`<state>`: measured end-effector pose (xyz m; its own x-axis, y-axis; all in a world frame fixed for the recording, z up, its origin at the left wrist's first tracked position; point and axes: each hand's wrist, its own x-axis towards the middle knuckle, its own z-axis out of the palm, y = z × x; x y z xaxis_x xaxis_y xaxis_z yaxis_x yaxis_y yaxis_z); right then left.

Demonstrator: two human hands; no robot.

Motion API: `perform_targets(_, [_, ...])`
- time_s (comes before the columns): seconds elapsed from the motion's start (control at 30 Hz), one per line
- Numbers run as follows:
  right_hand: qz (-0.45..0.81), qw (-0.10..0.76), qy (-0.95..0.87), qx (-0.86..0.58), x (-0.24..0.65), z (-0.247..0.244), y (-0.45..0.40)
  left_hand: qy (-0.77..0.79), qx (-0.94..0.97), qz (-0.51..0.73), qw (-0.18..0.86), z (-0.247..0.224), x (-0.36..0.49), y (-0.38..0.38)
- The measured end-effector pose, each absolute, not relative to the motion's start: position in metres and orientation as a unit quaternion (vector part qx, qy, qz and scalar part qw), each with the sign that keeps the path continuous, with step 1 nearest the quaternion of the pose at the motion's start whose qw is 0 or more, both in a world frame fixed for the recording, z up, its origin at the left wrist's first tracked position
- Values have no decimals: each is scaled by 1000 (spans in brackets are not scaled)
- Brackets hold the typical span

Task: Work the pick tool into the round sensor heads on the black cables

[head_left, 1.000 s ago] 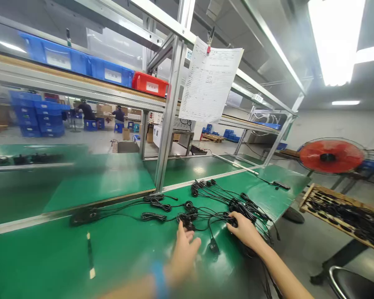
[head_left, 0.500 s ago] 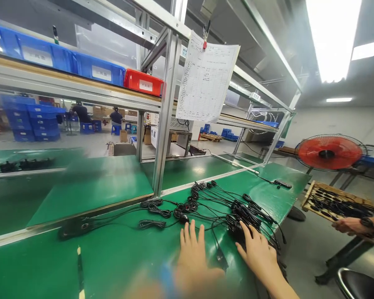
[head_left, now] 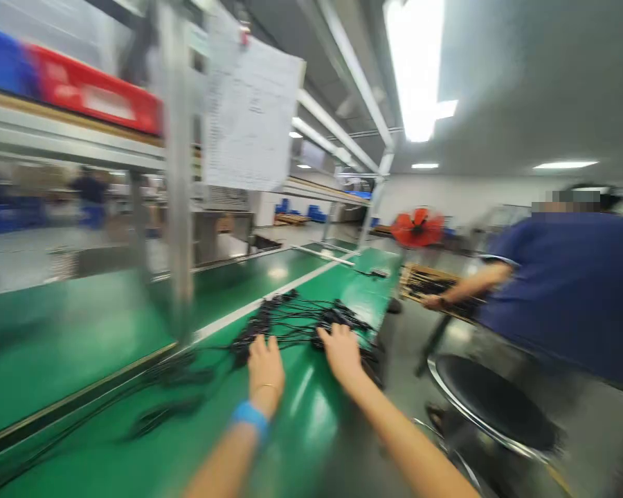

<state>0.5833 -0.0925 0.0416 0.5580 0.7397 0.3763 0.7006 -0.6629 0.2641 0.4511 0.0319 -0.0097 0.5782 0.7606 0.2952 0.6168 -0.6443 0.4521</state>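
Observation:
Several black cables (head_left: 298,319) lie across the green table, dark round ends at their left and coiled bundles at their right. My left hand (head_left: 266,370), with a blue band at the wrist, rests its spread fingers against the near end of the row of dark ends (head_left: 257,325). On the near side of the coiled bundles (head_left: 337,315) lies my right hand (head_left: 342,353), fingers apart and touching them. What is under the fingertips is hidden. More loose black cables (head_left: 166,415) lie blurred to the left.
A metal post (head_left: 176,207) and a hanging paper sheet (head_left: 254,111) stand beyond the table. At the right, a person in a blue shirt (head_left: 565,290) holds a tray of black parts (head_left: 426,282). A black round stool (head_left: 493,401) and a red fan (head_left: 418,227) are there too.
My view has swung right, bringing the person and stool into the picture. Both hands have moved forward against the cables, which are bunched closer together.

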Motion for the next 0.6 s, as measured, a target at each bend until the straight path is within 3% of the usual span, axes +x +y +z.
perform_targets(0.27, [244, 29, 353, 903, 621, 15, -99, 264, 921, 252, 134, -29, 493, 85])
perform_targets(0.6, [298, -55, 311, 900, 685, 2, -74, 211, 952, 189, 111, -7, 505, 81])
